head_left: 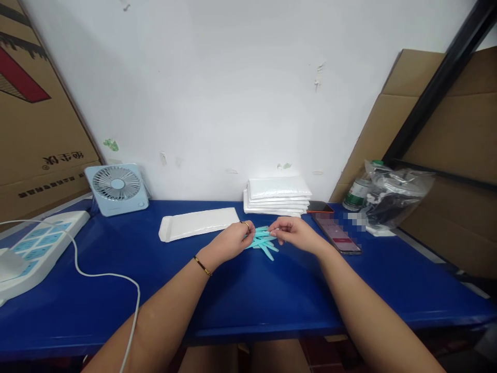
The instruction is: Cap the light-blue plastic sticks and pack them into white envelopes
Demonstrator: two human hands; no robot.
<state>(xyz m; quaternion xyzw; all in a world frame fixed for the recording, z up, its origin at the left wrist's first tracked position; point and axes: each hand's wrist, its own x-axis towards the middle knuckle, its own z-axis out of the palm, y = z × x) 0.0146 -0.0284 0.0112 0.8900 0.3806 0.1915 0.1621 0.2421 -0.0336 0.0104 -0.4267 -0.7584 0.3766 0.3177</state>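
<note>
Several slim teal plastic sticks [267, 252] lie crossed in a loose pile on the blue table. At the pile's left side, my left hand [233, 239] has its fingers curled in, with thumb and fingertips closed on the end of a teal stick. My right hand [295, 233] comes from the other side, thumb and forefinger pinched at a stick's right end. The fingers hide part of the pile, and the exact kind of stick is too small to tell. A flat white padded mailer [200, 224] lies behind my left hand.
A stack of white padded mailers [277, 189] stands against the wall. Two phones, one with a lit screen [337, 234], lie to the right, near a bottle [356, 194] and a plastic bag [394, 199]. Leftward are a fan [117, 189], a power strip [46, 248] and a white cable [106, 274].
</note>
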